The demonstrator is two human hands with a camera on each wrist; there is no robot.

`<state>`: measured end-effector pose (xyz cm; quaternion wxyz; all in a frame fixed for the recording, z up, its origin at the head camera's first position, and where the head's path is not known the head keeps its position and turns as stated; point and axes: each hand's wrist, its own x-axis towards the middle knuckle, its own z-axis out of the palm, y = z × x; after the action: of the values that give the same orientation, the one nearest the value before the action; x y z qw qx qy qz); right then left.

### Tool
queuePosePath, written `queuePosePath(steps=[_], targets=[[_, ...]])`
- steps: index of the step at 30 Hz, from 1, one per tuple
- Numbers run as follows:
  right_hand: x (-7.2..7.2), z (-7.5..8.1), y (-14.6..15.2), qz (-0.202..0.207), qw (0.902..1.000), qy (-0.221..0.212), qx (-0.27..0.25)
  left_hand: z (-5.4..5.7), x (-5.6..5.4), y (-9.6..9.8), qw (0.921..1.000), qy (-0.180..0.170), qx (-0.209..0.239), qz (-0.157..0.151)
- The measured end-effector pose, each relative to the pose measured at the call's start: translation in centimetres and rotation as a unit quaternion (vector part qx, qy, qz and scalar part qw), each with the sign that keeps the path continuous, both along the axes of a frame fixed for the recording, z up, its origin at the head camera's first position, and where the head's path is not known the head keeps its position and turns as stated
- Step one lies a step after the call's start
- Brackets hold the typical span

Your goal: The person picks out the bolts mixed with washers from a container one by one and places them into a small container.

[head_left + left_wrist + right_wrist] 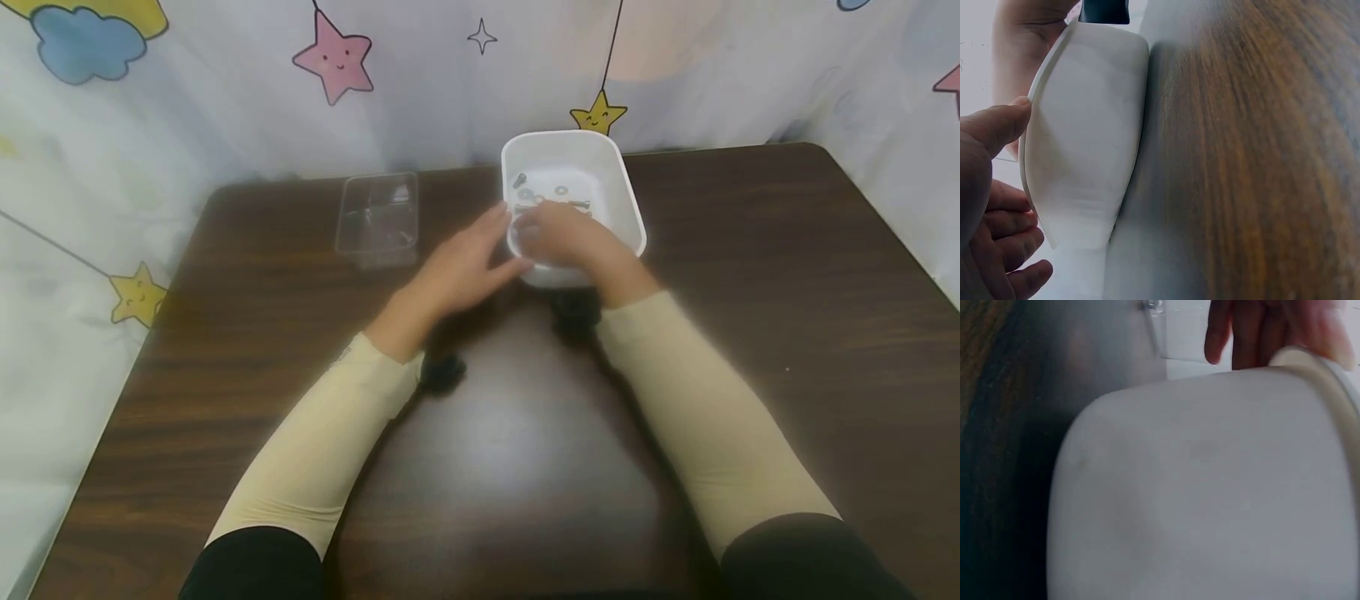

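A white plastic basin (636, 218) stands at the far side of the table, with bolts (520, 180) and flat washers (562, 191) on its floor. My right hand (566, 237) reaches over the near rim into it, fingers bent down among the small parts; blur hides whether they pinch anything. Along the basin's left near corner lies my left hand (461, 262). Seen from the left wrist, its thumb (1010, 119) touches the rim while the other fingers spread loosely beside the corner. Part of the left hand's fingers (1254, 331) also shows in the right wrist view.
A clear divided plastic box (377, 218) sits left of the basin. Dark wood-grain table (750, 333) extends around both containers. Behind the table hangs a white curtain (435, 100) printed with stars and clouds. Dark wrist cameras (442, 373) sit under both wrists.
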<state>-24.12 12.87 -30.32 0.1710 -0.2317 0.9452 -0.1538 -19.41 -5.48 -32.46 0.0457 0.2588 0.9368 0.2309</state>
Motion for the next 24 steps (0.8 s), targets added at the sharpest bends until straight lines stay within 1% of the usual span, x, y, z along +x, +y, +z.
queuePosePath(steps=[3, 11, 14, 20, 22, 24], targets=[[-0.08, -0.21, -0.14, 0.008, 1.0, 0.001, 0.004, 0.17, 0.03, -0.01, 1.0, -0.003, -0.003, 0.0], [-0.15, -0.27, -0.37, 0.039, 0.9981, 0.035, 0.032, 0.44, 0.07, 0.04, 1.0, -0.007, -0.004, 0.0], [-0.21, -0.37, -0.48, 0.037, 0.9977, 0.047, 0.031, 0.51, 0.15, 0.04, 1.0, -0.01, -0.002, 0.001], [-0.33, -0.59, -0.71, 0.018, 0.9966, 0.072, 0.037, 0.47, 0.21, 0.1, 1.0, -0.007, -0.002, 0.001], [-0.34, -0.63, -0.74, 0.01, 0.9966, 0.071, 0.04, 0.39, 0.18, 0.1, 1.0, -0.007, -0.003, 0.0], [-0.26, -0.62, -0.72, -0.004, 0.9976, 0.059, 0.036, 0.33, 0.17, 0.1, 1.0, -0.007, -0.002, -0.001]])
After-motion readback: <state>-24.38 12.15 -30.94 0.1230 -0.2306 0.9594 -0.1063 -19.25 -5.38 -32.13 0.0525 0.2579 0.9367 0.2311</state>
